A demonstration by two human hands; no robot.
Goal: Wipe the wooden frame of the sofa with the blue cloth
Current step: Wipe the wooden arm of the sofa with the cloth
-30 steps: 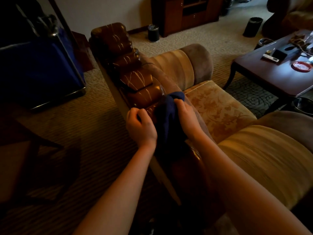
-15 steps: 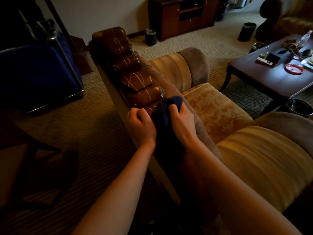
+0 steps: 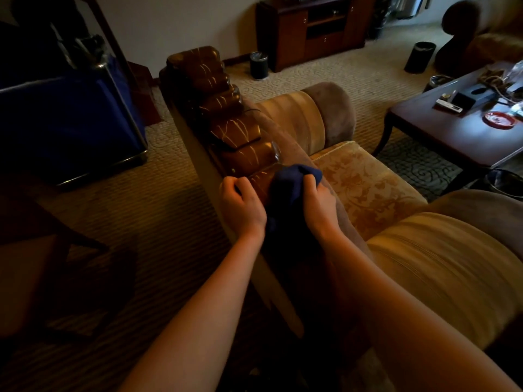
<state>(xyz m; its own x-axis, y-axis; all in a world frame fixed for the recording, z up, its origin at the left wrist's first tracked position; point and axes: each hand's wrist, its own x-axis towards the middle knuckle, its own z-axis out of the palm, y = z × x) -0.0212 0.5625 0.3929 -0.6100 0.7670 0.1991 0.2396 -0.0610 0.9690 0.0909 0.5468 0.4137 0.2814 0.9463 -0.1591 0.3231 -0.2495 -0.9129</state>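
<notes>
dark blue cloth (image 3: 291,190) bunched atop carved glossy wooden frame (image 3: 235,134).

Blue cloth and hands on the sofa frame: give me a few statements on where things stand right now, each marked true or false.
1. The right hand grips the blue cloth against the wooden frame. True.
2. The left hand lies flat on the seat cushion. False: it rests on the frame's outer edge with fingers curled, beside the cloth.
3. The cloth sits at the frame's far end, near the wall. False: it is on the near part; the carved sections beyond it are uncovered.
4. A red dish lies on the dark coffee table. True.
5. Both hands hold the cloth. False: only the right hand plainly does.
</notes>
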